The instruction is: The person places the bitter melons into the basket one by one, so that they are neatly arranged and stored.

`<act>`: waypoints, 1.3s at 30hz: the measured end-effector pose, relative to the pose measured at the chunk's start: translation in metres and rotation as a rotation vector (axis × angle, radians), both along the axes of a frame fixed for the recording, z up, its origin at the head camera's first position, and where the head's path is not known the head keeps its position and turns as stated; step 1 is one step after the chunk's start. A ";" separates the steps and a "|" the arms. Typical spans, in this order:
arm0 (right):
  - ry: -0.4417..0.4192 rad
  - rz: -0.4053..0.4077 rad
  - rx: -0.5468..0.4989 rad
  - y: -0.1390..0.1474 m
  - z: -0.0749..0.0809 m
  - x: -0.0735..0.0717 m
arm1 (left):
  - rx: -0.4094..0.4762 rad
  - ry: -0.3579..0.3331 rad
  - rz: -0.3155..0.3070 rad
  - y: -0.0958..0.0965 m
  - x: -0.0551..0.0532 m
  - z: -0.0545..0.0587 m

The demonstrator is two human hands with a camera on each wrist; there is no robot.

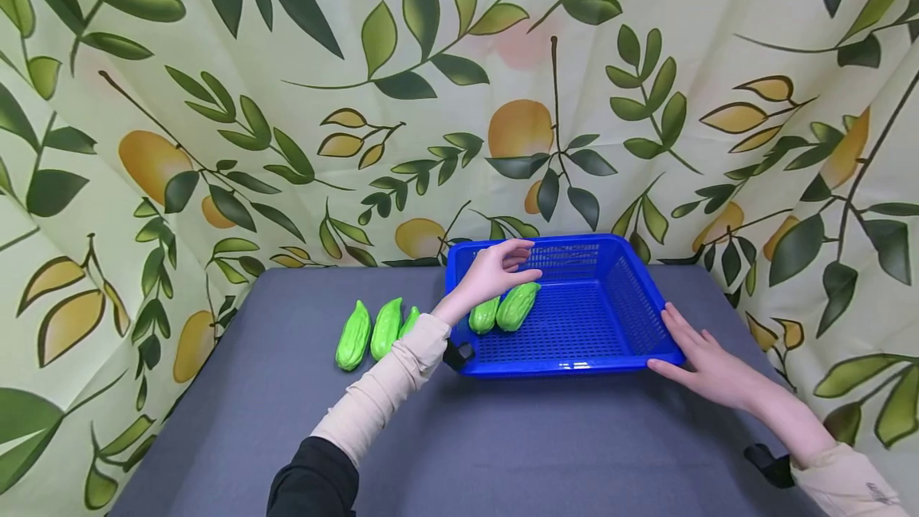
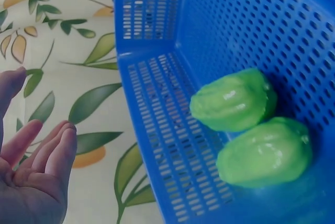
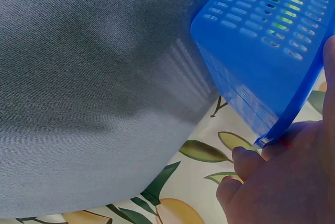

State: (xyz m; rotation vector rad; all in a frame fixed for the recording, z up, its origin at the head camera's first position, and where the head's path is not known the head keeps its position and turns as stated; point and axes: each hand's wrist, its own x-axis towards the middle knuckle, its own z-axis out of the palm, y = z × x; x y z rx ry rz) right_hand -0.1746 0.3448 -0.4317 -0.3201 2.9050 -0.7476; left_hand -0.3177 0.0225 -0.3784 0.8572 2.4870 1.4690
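I see the left hand [image 1: 494, 271] empty, loosely bent, above two green vegetables [image 1: 518, 308] in the blue basket [image 1: 574, 365] — right hand [image 1: 718, 371] straight-fingered, merely touching its near-right corner.

Vegetables [image 1: 353, 337]: bright green, whitish highlights. Basket [image 1: 574, 313]: solid blue, perforated grid pattern. Counter [image 1: 502, 449]: plain slate grey. Backdrop cloth [image 1: 445, 114]: cream, printed with green leaves [image 1: 421, 6], brown-outlined yellow foliage [image 1: 734, 117], orange fruit [image 1: 520, 128]. Pale sleeves [image 1: 384, 401]: beige. Left outer sleeve [image 1: 316, 473]: black.

Head view downward, wrist views near, shared basket [image 1: 574, 313]
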 end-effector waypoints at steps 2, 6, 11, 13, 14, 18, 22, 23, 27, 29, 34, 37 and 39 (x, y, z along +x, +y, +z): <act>0.000 -0.001 0.002 0.000 0.001 0.000 | 0.008 0.008 0.010 -0.004 0.002 0.001; 0.000 -0.001 0.001 0.000 0.001 0.000 | 0.017 0.013 0.017 -0.009 0.007 0.001; -0.006 0.003 0.001 -0.001 -0.001 -0.001 | 0.049 -0.006 0.010 -0.015 0.014 0.000; -0.006 0.002 0.000 -0.002 -0.001 -0.001 | 0.074 0.000 0.016 -0.018 0.016 0.001; -0.005 0.002 -0.002 -0.002 -0.001 0.000 | 0.087 0.005 0.021 -0.020 0.016 0.001; -0.003 0.001 -0.008 -0.001 -0.001 0.000 | 0.135 0.008 0.040 -0.027 0.018 0.002; -0.004 0.000 -0.003 -0.001 -0.001 0.000 | 0.156 0.003 0.057 -0.035 0.020 0.003; -0.004 -0.001 -0.002 -0.001 -0.001 0.000 | 0.165 -0.003 0.062 -0.037 0.021 0.002; 0.000 -0.002 -0.012 0.001 -0.001 0.002 | 0.197 -0.027 0.089 -0.043 0.027 0.003; -0.001 -0.002 -0.016 0.001 0.000 0.002 | 0.203 -0.033 0.105 -0.046 0.029 0.002; -0.002 0.002 -0.014 0.002 -0.001 0.000 | 0.212 -0.005 0.118 -0.051 0.033 0.000; -0.003 0.004 -0.014 0.002 -0.002 0.000 | 0.261 -0.001 0.128 -0.057 0.036 -0.002; 0.001 0.005 -0.013 0.002 -0.002 -0.001 | 0.287 0.001 0.141 -0.061 0.037 -0.002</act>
